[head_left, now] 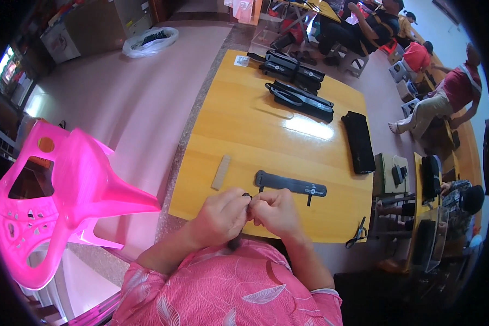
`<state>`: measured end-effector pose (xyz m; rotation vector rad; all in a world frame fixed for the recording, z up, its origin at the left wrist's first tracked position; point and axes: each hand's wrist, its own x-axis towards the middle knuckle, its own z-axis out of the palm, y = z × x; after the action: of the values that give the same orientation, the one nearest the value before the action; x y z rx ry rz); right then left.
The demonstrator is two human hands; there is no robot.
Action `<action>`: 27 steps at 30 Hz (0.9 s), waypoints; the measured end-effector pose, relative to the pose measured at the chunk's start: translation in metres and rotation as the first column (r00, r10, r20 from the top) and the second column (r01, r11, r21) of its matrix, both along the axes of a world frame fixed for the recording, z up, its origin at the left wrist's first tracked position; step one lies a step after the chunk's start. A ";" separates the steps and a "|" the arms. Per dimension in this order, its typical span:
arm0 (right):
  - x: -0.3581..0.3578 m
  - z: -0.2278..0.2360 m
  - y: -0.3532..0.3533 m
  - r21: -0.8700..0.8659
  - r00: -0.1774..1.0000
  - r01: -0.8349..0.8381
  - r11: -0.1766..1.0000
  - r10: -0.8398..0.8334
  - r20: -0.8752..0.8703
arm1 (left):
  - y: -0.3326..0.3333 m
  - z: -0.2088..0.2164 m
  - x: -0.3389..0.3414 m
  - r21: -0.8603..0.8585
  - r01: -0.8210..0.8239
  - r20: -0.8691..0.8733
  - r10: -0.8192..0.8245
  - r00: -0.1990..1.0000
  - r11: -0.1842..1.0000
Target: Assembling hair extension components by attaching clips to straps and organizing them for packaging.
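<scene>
The person is wearing a pink short-sleeved shirt (228, 288) printed with pale leaf and vine shapes. Both sleeves are ending above the elbows, at about seven and five o'clock, leaving forearms bare.

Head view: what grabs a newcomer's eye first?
The bright pink plastic chair at the left edge, beside the yellow table. Next, the left hand and right hand pressed together at the table's near edge, pinching something small and dark. Just beyond them lies a flat black strap.
</scene>
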<state>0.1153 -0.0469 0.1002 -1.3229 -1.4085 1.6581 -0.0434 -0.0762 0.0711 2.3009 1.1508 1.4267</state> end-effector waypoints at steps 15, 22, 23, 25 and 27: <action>-0.008 -0.020 -0.019 0.767 0.966 0.016 0.641 -0.207 0.152 | 0.001 -0.009 0.004 -0.423 0.028 0.364 0.142 0.920 0.906; 0.008 -0.011 -0.026 0.441 0.998 0.052 0.896 -0.059 0.003 | 0.002 -0.025 -0.032 -0.676 0.338 0.638 0.290 0.714 0.654; 0.010 -0.011 -0.023 0.316 0.997 0.065 0.947 -0.046 -0.067 | 0.001 -0.011 -0.028 -0.612 0.300 0.552 0.123 0.825 0.732; 0.012 -0.007 -0.020 0.265 0.997 0.045 0.963 -0.025 -0.077 | -0.001 0.011 -0.021 -0.527 0.279 0.425 -0.036 0.905 0.803; 0.013 -0.008 -0.017 0.261 0.995 -0.026 0.965 0.051 -0.089 | 0.001 0.023 -0.018 -0.511 0.462 0.470 -0.214 0.856 0.725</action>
<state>0.1283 -0.0637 0.0917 -1.0620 -1.5425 1.4799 -0.0616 -0.0751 0.0944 1.5787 0.8308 1.0749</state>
